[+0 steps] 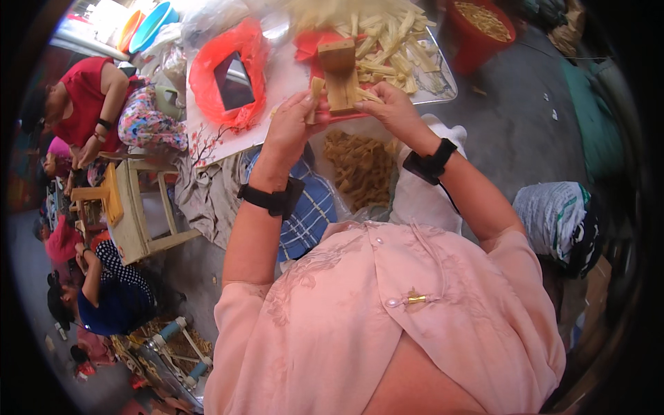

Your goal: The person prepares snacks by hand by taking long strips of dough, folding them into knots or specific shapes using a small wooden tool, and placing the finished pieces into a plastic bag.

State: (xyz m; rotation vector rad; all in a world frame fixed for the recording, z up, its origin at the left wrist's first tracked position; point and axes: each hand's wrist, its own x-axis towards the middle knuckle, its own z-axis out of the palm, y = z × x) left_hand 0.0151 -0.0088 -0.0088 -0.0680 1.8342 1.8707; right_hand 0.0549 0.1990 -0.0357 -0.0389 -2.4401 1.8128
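A wooden block tool point(340, 88) with a raised block at its far end stands at the table's near edge, between my hands. My left hand point(294, 114) is closed at its left side, pinching a flat pale-yellow strip point(316, 93) that stands up from the fingers. On the other side, my right hand point(393, 109) pinches the end of a thin pale-yellow strip point(367, 95) lying against the tool. Beyond it, a heap of similar ridged strips point(394, 41) fills a metal tray point(451, 86). Below my hands, an open clear bag holds brownish-yellow pieces point(361, 166).
On the white table point(259, 135), a red plastic bag point(204, 83) surrounds a dark phone-like device point(234, 81). A red bucket point(470, 48) of small pieces stands at far right. To the left are a wooden stool point(138, 221) and several seated people. A wrapped bundle point(550, 218) sits at right.
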